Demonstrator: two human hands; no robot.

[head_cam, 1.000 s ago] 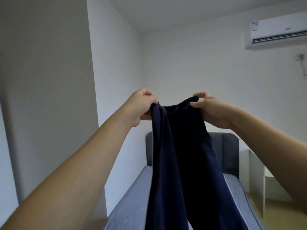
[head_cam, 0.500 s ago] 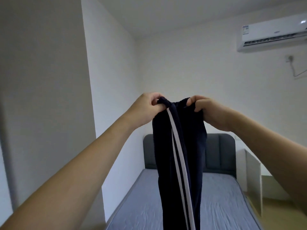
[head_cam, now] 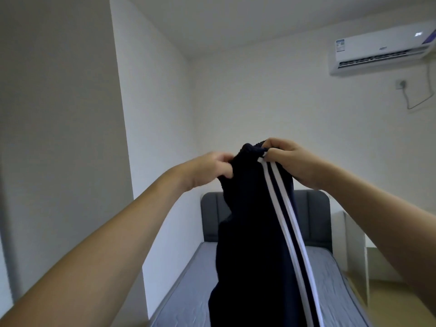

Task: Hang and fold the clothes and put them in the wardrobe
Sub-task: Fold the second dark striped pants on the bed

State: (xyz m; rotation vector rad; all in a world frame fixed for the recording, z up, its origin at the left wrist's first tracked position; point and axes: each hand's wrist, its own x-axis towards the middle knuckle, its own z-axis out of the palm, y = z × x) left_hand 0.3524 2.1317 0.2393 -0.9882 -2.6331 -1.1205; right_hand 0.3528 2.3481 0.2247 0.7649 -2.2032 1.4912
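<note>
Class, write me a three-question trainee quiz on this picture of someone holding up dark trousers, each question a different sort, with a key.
1. True or false: the navy trousers lie flat on the bed.
2. Which hand is nearest the white stripes? A) left hand B) right hand
3. Fill in: the wall unit at upper right is an ___.

Key: 1 false; 2 B; 3 air conditioner.

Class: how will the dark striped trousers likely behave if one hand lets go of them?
The trousers hang limp from the left hand and right hand, so they are probably floppy. Released, that side would likely droop toward the bed.
</note>
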